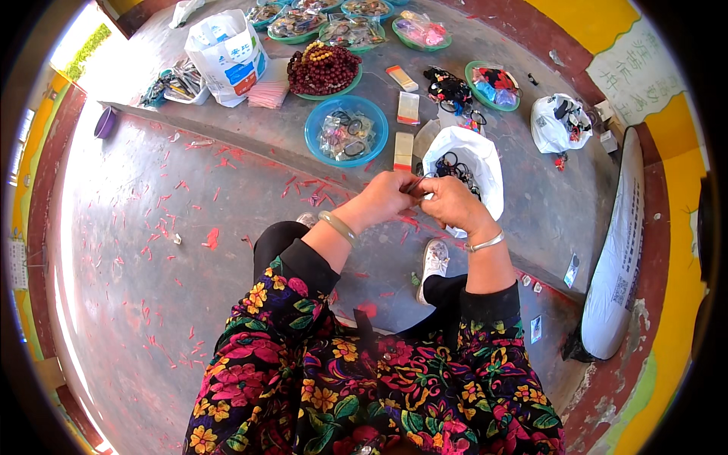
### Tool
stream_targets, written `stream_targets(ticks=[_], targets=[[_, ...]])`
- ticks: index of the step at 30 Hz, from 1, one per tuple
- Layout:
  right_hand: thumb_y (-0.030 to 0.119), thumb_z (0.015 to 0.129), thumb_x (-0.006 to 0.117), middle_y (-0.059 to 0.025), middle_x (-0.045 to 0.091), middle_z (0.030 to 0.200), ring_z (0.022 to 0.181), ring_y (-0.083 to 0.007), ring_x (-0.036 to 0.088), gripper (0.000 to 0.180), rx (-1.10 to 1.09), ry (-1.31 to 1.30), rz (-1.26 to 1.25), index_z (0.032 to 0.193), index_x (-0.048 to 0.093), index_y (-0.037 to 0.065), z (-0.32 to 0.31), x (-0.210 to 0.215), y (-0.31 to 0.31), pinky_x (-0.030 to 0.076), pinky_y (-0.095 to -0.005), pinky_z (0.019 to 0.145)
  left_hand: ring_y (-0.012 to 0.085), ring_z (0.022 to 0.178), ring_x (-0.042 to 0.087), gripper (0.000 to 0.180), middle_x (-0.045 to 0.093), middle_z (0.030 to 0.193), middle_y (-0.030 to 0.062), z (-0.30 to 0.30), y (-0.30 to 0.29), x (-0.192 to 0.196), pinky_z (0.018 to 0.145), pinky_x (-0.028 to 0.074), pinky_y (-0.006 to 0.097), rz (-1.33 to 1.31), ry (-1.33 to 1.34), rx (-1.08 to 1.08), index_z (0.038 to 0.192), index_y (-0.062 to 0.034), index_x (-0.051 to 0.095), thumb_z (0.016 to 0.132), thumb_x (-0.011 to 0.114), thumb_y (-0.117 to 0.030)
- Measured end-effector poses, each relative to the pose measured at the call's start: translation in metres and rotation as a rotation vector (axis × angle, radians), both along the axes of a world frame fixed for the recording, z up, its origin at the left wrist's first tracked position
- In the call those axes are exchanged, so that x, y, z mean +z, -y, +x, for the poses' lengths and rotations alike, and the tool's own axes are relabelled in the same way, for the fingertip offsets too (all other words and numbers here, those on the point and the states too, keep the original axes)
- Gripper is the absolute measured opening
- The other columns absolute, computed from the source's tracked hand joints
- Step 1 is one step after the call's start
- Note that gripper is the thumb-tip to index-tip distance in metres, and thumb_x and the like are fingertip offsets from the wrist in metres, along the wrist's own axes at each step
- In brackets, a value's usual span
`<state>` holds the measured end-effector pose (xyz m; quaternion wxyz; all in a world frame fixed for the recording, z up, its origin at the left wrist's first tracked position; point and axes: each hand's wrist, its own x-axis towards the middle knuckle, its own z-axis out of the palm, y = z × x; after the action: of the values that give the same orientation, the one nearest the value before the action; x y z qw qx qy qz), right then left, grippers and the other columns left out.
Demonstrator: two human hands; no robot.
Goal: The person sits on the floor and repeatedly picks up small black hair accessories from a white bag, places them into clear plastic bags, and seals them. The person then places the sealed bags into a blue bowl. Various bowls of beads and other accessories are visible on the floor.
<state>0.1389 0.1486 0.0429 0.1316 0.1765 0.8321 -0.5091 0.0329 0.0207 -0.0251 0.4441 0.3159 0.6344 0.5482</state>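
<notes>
Dark band appears thin and is mostly covered by fingers; its full shape cannot be determined. Position: at the near left side of the white bag, which contains black loops. The left hand is closed, fingertips pinching the band. The right hand is likewise curled, thumb and forefinger gripping it. A blue basin stands left of the bag.

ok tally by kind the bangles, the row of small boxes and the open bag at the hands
Round wrist bangles, one pale, one silvery: 2
Small cream rectangular boxes: 3
Open white plastic bag: 1
Total: 6
</notes>
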Motion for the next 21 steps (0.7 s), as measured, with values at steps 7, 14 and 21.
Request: stream_targets(ticks=[7, 14, 21], targets=[[0.011, 0.073, 0.059, -0.0021, 0.053, 0.052, 0.040, -0.0089, 0.049, 0.016, 0.024, 0.115, -0.082, 0.084, 0.065, 0.001, -0.001, 0.001, -0.004, 0.036, -0.0236, 0.037, 0.0149, 0.087, 0.061, 0.032, 0.061, 0.101, 0.0079, -0.001, 0.003, 0.007, 0.072, 0.054, 0.028, 0.016, 0.166, -0.074, 0.116, 0.0029, 0.053, 0.085, 0.057, -0.002], [0.015, 0.078, 0.064, -0.0014, 0.051, 0.048, 0.035, -0.0067, 0.043, 0.014, -0.229, -0.064, -0.160, 0.078, 0.068, 0.002, 0.000, -0.006, -0.013, 0.029, -0.0208, 0.034, 0.0144, 0.085, 0.059, 0.037, 0.061, 0.100, 0.0069, -0.012, 0.013, 0.030, 0.064, 0.053, 0.027, 0.071, 0.271, 0.177, 0.117, 0.0018, 0.053, 0.087, 0.060, -0.020], [0.017, 0.079, 0.068, 0.0008, 0.046, 0.047, 0.034, -0.0077, 0.037, 0.020, -0.747, -0.353, -0.761, 0.089, 0.064, 0.000, -0.005, -0.030, -0.022, 0.027, -0.0203, 0.035, 0.0099, 0.100, 0.051, 0.037, 0.060, 0.106, 0.0004, -0.017, 0.014, 0.025, 0.077, 0.036, 0.025, 0.305, 0.550, 0.506, 0.114, -0.0113, 0.057, 0.084, 0.064, -0.030]])
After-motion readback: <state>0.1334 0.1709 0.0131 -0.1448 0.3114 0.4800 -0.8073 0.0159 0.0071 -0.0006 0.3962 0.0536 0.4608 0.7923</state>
